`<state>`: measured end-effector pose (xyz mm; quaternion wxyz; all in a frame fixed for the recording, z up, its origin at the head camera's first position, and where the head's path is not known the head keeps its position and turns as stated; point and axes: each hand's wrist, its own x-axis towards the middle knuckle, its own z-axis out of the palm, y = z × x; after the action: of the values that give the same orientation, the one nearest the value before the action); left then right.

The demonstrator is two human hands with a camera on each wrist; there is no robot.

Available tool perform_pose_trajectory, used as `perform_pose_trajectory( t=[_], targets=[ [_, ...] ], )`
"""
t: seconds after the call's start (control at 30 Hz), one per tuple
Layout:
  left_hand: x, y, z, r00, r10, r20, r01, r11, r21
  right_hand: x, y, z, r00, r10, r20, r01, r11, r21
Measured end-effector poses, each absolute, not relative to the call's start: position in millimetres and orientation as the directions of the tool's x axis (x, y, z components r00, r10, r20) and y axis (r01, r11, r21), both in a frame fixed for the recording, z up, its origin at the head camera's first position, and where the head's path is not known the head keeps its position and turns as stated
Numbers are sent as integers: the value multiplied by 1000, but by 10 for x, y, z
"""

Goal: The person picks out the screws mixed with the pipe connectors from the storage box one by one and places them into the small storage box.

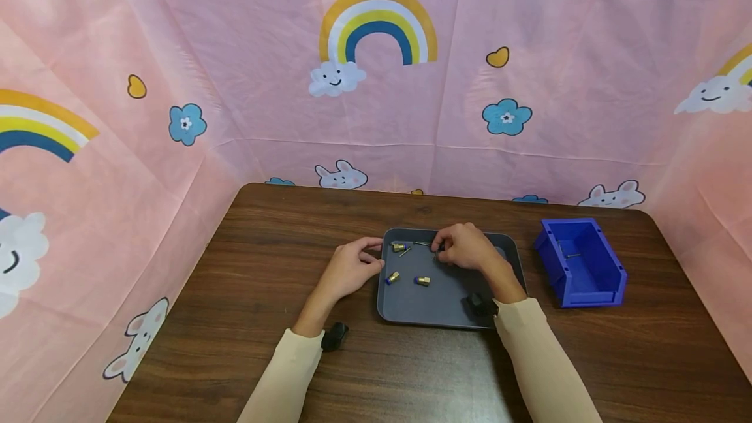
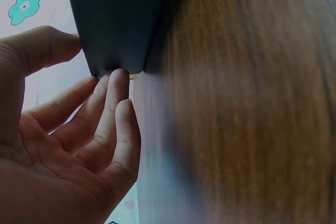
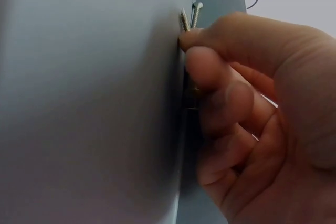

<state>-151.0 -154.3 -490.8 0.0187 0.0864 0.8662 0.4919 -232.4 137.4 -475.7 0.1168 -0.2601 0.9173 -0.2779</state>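
A dark grey tray [image 1: 411,311] lies on the table. My left hand [image 1: 350,269] touches its left edge, thumb and fingertips resting against the rim with the fingers mostly straight. Over the tray's far part, my right hand [image 1: 466,246] pinches a screw [image 3: 185,20] between thumb and forefinger; its threaded tip shows past the thumb, the remainder hidden by the fingers. Another screw [image 1: 420,243] lies just left of that hand, with a shorter one [image 1: 405,251] nearby. Brass fittings with blue collars sit in the left half: one far back [image 1: 399,247], one by the left wall [image 1: 393,277], one nearer the middle [image 1: 422,281].
To the right of the tray stands a blue plastic bin [image 1: 595,297] with a few screws [image 1: 572,255] inside. The brown wooden table [image 1: 282,240] ends at a pink printed cloth [image 1: 388,116] behind and at both sides.
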Motion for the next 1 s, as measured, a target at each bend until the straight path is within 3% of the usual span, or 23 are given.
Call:
perform_pose_trajectory(
  t=[0.43,1.0],
  targets=[
    [-1510,-1541,-4922,-985,161,57,130,493,860,-2344,1440,-4792,-798,-598,-70,-417,633,-653],
    [-1494,-1525,-4899,-986,161,49,124,499,858,-2312,1511,-4724,-698,-715,-42,-441,475,-762]
  ],
)
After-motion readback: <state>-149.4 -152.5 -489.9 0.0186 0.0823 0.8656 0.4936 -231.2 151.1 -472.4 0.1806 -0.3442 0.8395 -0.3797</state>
